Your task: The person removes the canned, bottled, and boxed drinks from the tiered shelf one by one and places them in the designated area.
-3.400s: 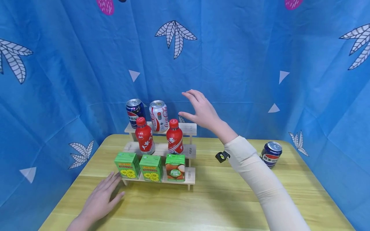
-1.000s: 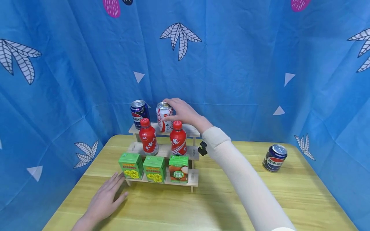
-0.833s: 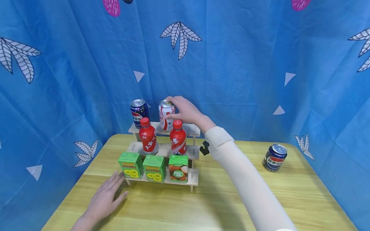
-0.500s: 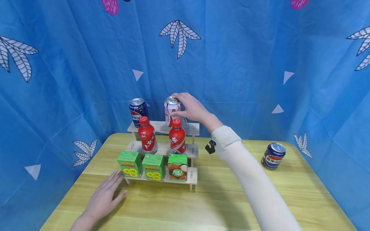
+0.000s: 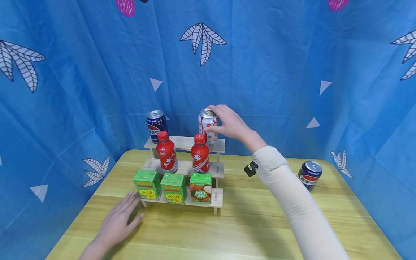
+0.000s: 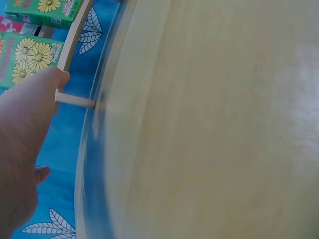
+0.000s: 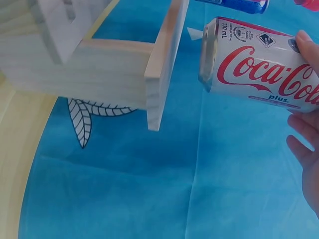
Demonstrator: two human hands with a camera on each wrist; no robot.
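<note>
Blue curtain [image 5: 266, 65] hangs behind the wooden stand [image 5: 184, 168]. The right hand [image 5: 231, 123] grips the white can [image 7: 261, 64] just above the top shelf [image 5: 183, 143]; placing seems the step, next probably calling for level lowering. Left hand [image 5: 117, 221], extended, holds nothing.

Coca-Cola can [image 7: 259, 64]: white, red script, "plus." beneath; silver ends. Upright, bottom clear of top shelf at its right part, slight gap visible in right wrist view. Gripped from right by right hand [image 5: 229, 122], thumb on front, fingers around upper side; top end in view.
Rack [image 5: 185, 142]: pale wood, three stepped tiers, highest at back; standing level on table [image 5: 253, 224]. Left hand [image 5: 115, 224], fingers extended, at left end of lowest tier, beside left green carton [image 5: 147, 186]: yellow flowers on front, upright on tier. Hand-carton contact unclear.
</note>
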